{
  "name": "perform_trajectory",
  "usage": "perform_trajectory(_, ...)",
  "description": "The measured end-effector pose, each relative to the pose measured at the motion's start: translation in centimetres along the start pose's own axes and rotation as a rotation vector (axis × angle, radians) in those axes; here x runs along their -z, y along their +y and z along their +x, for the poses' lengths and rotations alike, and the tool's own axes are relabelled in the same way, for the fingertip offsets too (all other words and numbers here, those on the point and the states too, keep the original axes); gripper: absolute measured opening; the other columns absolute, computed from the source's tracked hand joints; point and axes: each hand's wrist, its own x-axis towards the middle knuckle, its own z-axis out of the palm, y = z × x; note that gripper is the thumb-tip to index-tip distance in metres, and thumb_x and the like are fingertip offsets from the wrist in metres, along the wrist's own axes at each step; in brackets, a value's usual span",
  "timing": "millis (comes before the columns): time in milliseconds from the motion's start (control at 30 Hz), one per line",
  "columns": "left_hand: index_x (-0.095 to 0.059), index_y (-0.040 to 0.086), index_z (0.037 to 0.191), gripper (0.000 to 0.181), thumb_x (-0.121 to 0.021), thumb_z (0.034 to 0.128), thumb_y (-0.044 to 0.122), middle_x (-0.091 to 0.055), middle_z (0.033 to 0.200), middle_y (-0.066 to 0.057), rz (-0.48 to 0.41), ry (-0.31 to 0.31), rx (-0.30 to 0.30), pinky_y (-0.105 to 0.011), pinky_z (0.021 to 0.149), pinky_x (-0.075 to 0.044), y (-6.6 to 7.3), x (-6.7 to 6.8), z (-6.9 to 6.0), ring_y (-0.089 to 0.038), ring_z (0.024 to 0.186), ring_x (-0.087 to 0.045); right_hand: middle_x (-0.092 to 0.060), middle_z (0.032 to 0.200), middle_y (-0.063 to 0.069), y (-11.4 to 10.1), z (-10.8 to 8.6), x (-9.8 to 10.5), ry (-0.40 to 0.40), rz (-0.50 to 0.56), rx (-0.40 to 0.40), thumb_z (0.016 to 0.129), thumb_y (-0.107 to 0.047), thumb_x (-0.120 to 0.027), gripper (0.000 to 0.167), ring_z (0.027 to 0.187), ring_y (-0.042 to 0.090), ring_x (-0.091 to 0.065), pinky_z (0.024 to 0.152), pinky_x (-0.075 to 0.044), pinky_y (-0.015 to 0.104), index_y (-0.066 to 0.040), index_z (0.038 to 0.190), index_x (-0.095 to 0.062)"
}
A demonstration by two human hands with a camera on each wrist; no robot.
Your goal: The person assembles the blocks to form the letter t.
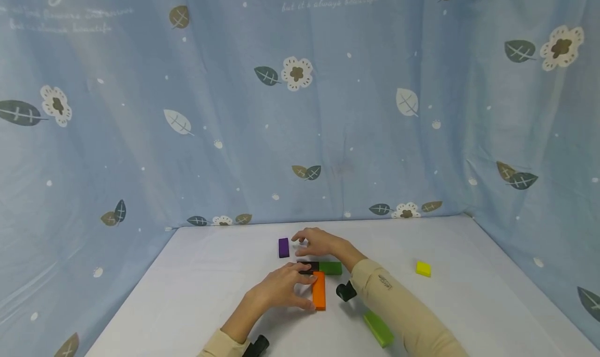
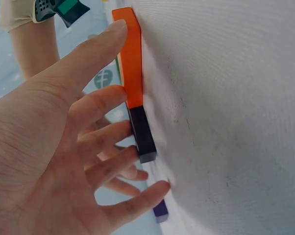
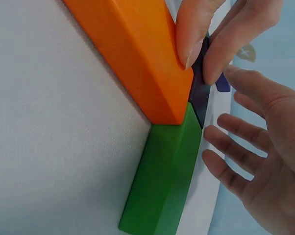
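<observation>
The head view shows the orange block (image 1: pixel 319 292) lying flat, its far end meeting the joint between the black block (image 1: pixel 315 266) and the green block (image 1: pixel 330 268). The left hand (image 1: pixel 278 287) grasps nothing: its thumb and index finger touch the orange block's side while other fingertips rest at the black one. A sideways push from that thumb could skew the orange block, and a stray finger could open a gap at the joint. The right hand (image 1: pixel 319 242), released, hangs just beside the purple block (image 1: pixel 284 247); lowering its wrist could knock the green block. The right sleeve (image 1: pixel 403 310) could brush the light green block (image 1: pixel 378 329); the yellow block (image 1: pixel 423 269) sits well apart.
</observation>
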Motion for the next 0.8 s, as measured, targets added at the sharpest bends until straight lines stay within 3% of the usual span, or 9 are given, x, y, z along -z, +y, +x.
perform_trajectory(300,-0.064,0.027,0.132,0.064,-0.076,0.0766,0.056,-0.05,0.149,-0.003,-0.001,0.0,0.005,-0.052,0.104,-0.047,-0.1,0.0,0.0,-0.029,0.137,-0.047,-0.062,0.13,0.007,-0.3,0.8,-0.4,0.009,-0.034,0.012,0.091,-0.035,-0.07,0.051,0.103,0.019,-0.062,0.093,-0.055,0.033,-0.018,0.137,-0.057)
perform_trajectory(667,-0.063,0.029,0.132,0.067,-0.076,0.0744,0.061,-0.05,0.149,-0.001,-0.03,-0.002,0.004,-0.053,0.101,-0.048,-0.2,-0.3,0.0,-0.029,0.136,-0.047,-0.055,0.14,0.009,-0.5,1.2,-0.7,0.013,-0.042,0.079,0.091,-0.027,-0.07,0.049,0.103,0.022,-0.064,0.096,-0.054,0.037,-0.019,0.138,-0.058)
perform_trajectory(800,-0.064,0.027,0.132,0.067,-0.076,0.0745,0.061,-0.051,0.148,-0.002,-0.021,0.002,-0.002,-0.052,0.103,-0.047,-0.2,-0.1,0.0,-0.028,0.137,-0.047,-0.054,0.142,0.008,-0.8,1.4,-0.7,0.003,-0.069,0.09,0.092,-0.027,-0.069,0.05,0.117,0.024,-0.06,0.104,-0.049,0.041,-0.021,0.14,-0.057)
